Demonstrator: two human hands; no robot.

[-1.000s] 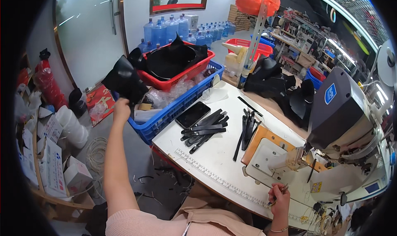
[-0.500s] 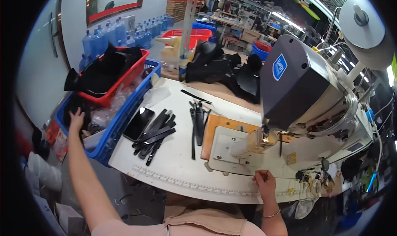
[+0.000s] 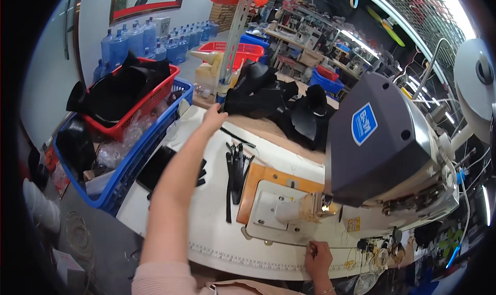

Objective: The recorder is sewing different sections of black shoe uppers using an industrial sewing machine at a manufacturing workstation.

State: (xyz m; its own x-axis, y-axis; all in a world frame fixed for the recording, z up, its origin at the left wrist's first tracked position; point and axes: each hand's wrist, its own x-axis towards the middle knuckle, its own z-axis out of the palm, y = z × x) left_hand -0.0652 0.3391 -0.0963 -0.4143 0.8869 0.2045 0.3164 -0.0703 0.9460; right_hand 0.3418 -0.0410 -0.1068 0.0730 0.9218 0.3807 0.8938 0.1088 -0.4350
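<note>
My left hand (image 3: 213, 119) reaches across the white table to the near left edge of a heap of black shaped pieces (image 3: 261, 96). Its thumb and forefinger show apart, with no held thing visible; the other fingers are hidden. On the table's front part my right hand (image 3: 318, 259) rests with curled fingers, just in front of the sewing machine (image 3: 372, 140) and its metal plate (image 3: 266, 212). Something small and dark shows at those fingers, too small to name. Black strips (image 3: 237, 173) lie left of the plate. My left forearm partly covers a second bunch and a black phone (image 3: 155, 168).
At the left, a red basket (image 3: 147, 104) of black pieces sits on a blue basket (image 3: 121, 168), which also holds clear plastic and a black piece. A metal post (image 3: 235, 36) rises behind the table. Blue water bottles (image 3: 134, 39) line the wall. A thread cone (image 3: 475, 73) stands right.
My left hand has left the blue basket and swung right to the heap of black pieces. The right hand stays curled near the machine plate. The whole view has shifted slightly.
</note>
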